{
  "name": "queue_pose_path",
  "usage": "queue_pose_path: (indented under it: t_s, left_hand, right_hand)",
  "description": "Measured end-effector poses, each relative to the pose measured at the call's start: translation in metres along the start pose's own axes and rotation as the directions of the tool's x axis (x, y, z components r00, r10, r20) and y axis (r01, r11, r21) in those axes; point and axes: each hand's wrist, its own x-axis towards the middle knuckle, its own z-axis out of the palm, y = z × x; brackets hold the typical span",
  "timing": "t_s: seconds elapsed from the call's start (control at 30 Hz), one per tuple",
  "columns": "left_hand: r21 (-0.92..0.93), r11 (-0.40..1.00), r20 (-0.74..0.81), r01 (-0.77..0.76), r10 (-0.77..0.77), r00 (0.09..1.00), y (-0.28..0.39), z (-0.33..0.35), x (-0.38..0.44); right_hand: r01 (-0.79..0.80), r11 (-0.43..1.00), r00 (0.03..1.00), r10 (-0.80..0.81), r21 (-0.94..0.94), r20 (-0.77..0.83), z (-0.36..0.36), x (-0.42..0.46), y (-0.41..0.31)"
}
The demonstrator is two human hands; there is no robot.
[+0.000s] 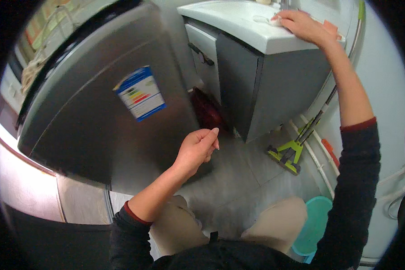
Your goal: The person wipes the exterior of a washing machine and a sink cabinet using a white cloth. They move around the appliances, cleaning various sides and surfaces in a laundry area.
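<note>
At the top of the head view, my right hand reaches over the white washbasin. Its fingers close around a small white thing, mostly covered by the hand and too blurred to name. A pale oval shape shows just left of the fingertips. My left hand hangs in the air above the floor, between the dark grey appliance and the vanity cabinet. Its fingers are curled under the thumb, with nothing visible in them.
An energy label is stuck on the appliance's side. A dark red item sits in the gap beside the cabinet. Along the right wall are a green-headed mop, white pipes and a turquoise basin. A black handle projects from the cabinet front.
</note>
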Motion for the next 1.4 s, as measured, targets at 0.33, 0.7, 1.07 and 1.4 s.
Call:
queue_pose_path:
  t_s: [0.33, 0.7, 1.07, 1.4]
  left_hand:
    - [0.225, 0.971, 0.084, 0.084, -0.105, 0.991, -0.052, 0.018, 0.102]
    - [0.288, 0.958, 0.063, -0.015, -0.003, 0.998, -0.029, 0.04, 0.103]
    - [0.363, 0.82, -0.021, 0.443, -0.468, 0.884, 0.034, 0.041, -0.003]
    - [0.042, 0.743, -0.417, 0.668, -0.595, 0.687, 0.171, 0.032, -0.148]
  right_hand:
    - [-0.077, 0.978, 0.996, 0.067, -0.193, -0.058, -0.014, 0.009, -0.037]
    - [-0.043, 0.988, 0.999, 0.041, 0.146, 0.018, -0.022, 0.023, -0.052]
    - [-0.238, 0.923, 0.969, 0.246, 0.302, 0.014, -0.024, 0.036, -0.066]
    - [-0.41, 0.897, 0.911, 0.392, 0.168, 0.127, -0.029, 0.05, -0.091]
